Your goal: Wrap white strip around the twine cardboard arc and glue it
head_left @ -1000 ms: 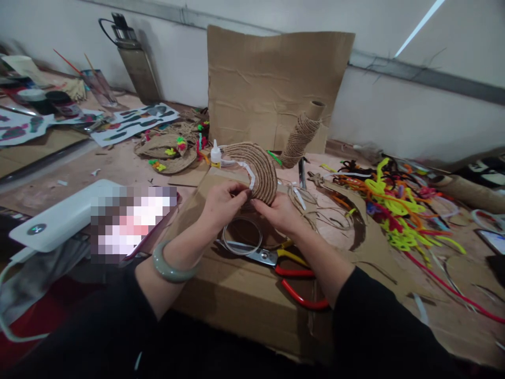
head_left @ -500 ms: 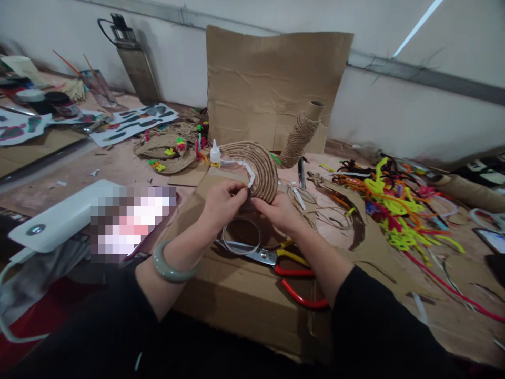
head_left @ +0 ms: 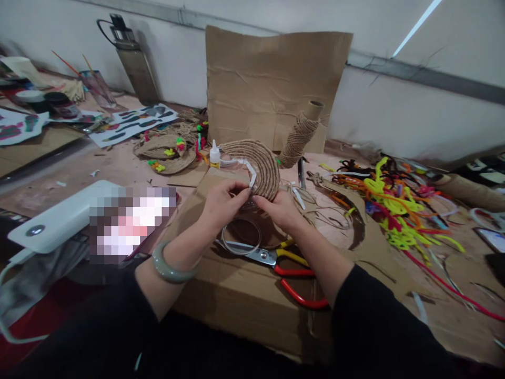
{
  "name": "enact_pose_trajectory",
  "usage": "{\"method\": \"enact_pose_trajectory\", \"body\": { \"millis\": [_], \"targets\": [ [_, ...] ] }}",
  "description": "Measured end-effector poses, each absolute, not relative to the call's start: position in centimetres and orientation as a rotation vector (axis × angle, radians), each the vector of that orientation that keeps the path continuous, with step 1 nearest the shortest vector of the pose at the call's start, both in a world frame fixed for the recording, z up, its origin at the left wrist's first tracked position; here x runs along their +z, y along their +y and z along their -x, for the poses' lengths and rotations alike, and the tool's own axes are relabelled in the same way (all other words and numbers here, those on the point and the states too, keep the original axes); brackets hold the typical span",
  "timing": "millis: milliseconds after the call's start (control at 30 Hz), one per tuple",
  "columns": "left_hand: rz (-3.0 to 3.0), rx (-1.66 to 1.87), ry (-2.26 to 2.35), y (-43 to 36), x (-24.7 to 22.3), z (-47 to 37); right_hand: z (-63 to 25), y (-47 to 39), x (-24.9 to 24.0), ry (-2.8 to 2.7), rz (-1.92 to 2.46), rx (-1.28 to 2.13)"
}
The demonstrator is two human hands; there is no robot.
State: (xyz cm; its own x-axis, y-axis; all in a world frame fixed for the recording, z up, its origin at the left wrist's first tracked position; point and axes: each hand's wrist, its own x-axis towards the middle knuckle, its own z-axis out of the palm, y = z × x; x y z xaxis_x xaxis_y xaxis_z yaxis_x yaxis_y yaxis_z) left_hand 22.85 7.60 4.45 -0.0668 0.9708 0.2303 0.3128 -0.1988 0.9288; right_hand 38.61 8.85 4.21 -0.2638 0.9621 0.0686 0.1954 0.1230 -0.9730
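A curved band of coiled brown rope (head_left: pixel 265 164) is held up above a cardboard box. Along its inner edge runs a folded white strip (head_left: pixel 251 172). My left hand (head_left: pixel 225 204) pinches the end of this strip at the band's lower inner edge. The near end of the rope band is gripped by my right hand (head_left: pixel 279 209), thumb in front and other fingers behind, hidden. Below the hands lie a coil of thin wire (head_left: pixel 241 237) and scissors with red and yellow handles (head_left: pixel 272 258). A small glue bottle (head_left: pixel 214 157) stands behind my left hand.
Behind stand a cardboard sheet (head_left: pixel 272 79) and a rope-wound tube (head_left: pixel 300 134). Colourful pipe cleaners (head_left: pixel 394 205) lie at right. A phone (head_left: pixel 134 223), a white power bank (head_left: pixel 67 216), decorated rope pieces (head_left: pixel 169 152) and a tall bottle (head_left: pixel 136 68) are at left.
The rope band has shifted and tilted very slightly between my hands. Both hands keep nearly the same place and hold.
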Motion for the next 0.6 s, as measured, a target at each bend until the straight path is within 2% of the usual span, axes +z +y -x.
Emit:
{"method": "enact_pose_trajectory", "body": {
  "millis": [600],
  "targets": [
    [-1.649,1.254,1.516,7.34,5.20,-22.82,-38.81,8.83,3.84,-1.792,1.152,1.118]
  ]
}}
